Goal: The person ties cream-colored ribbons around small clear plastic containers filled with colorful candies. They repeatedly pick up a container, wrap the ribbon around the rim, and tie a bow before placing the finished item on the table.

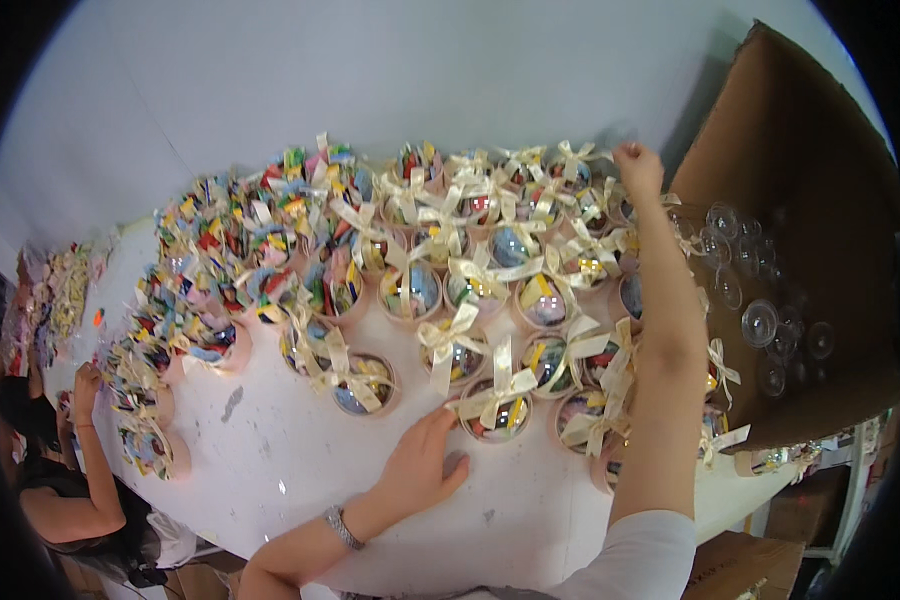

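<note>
My left hand (421, 459) is at the near side of the white table, its fingertips touching the cream ribbon or rim of a round pink tub (495, 411) with a clear domed lid and colourful wrapped pieces inside. My right hand (637, 169) reaches far across to the back row, fingers pinched by the ribbon end of a bow (576, 154) on another tub; whether it grips the ribbon cannot be told. Between my arms stand many lidded tubs (544, 300) tied with cream ribbon bows. At left are open tubs (210, 341) heaped with colourful packets.
A large cardboard box (810, 225) holding clear plastic domes (759, 322) stands at right. A pale wall (420, 75) borders the back. At far left a co-worker (75, 487) sits by the table (270, 465), near an orange item (99, 316) and heaped colourful packets (67, 292).
</note>
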{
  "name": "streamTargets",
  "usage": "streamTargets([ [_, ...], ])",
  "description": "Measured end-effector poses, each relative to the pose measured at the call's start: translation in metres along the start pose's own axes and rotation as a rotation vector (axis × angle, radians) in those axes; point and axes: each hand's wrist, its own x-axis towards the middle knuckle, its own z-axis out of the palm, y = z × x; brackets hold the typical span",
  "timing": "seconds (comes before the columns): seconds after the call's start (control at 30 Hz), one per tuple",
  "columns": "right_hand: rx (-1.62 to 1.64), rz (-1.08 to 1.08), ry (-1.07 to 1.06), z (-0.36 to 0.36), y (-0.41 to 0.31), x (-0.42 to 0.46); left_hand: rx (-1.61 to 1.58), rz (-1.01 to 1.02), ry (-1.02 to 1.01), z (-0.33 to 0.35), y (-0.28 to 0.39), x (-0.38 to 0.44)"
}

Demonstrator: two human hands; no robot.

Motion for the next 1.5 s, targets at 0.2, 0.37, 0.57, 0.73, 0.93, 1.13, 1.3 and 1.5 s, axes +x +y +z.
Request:
streamTargets([
  [0.2, 0.540, -0.337, -0.663, -0.051, -0.158, -0.155, -0.523, -0.186, 0.196, 0.008, -0.022, -0.016],
  [0.37, 0.408, -1.155, -1.018, -0.059, -0.211, -0.317, -1.033, 0.007, 0.513, -0.035, -0.002, -0.038],
  [0.57, 0.280, -0.340, -0.749, -0.010, -0.218, -0.303, -0.992, -0.450, 0.425, -0.103, -0.016, -0.132],
  [0.73, 0.270, -1.080, -0.228, -0.030, -0.283, -0.401, -0.975, -0.551, 0.512, -0.120, -0.023, -0.161],
  [0.93, 0.414, -0.912, -1.091, -0.015, -0.279, -0.468, -0.899, -0.526, 0.524, -0.118, -0.021, -0.173],
  [1.13, 0.457, -0.463, -0.194, -0.018, -0.275, -0.387, -0.869, -0.590, 0.499, -0.132, -0.028, -0.199],
  [1.3, 0.359, -1.057, -0.550, -0.008, -0.292, -0.473, -1.131, -0.507, 0.426, -0.130, -0.023, -0.195],
  [1.5, 0.911, -0.268, -1.119, 0.008, -0.261, -0.492, 0.760, -0.527, 1.033, -0.183, -0.101, -0.244],
])
